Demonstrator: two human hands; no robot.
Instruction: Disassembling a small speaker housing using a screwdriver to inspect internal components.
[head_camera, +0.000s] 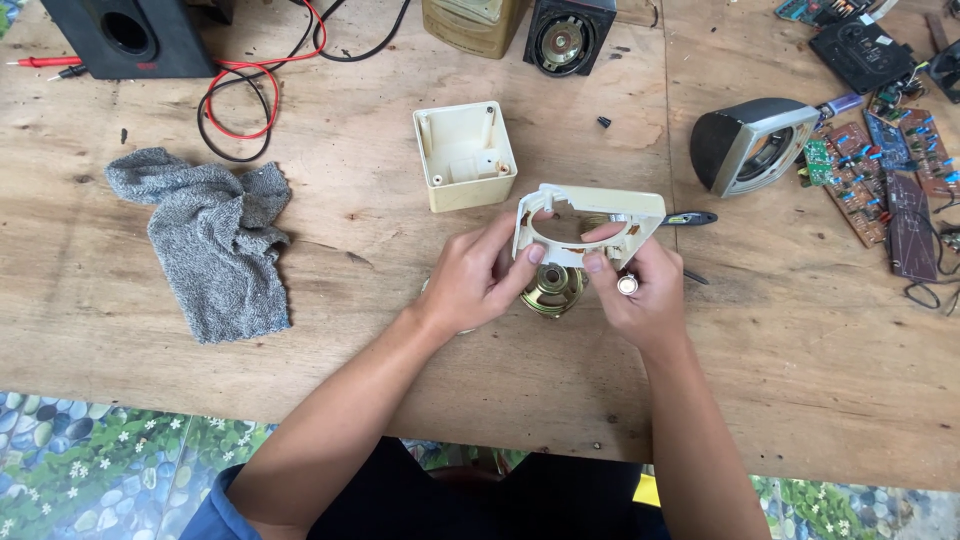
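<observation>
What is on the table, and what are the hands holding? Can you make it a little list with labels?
Left hand: grips the left edge of a cream plastic front panel with a round hole
Right hand: grips the panel's right side
Under the hands: brass-coloured speaker
Behind the panel: open cream box
Left side: grey cloth, red and black wires
Right side: grey speaker housing, circuit boards
Surface: wooden table
</observation>
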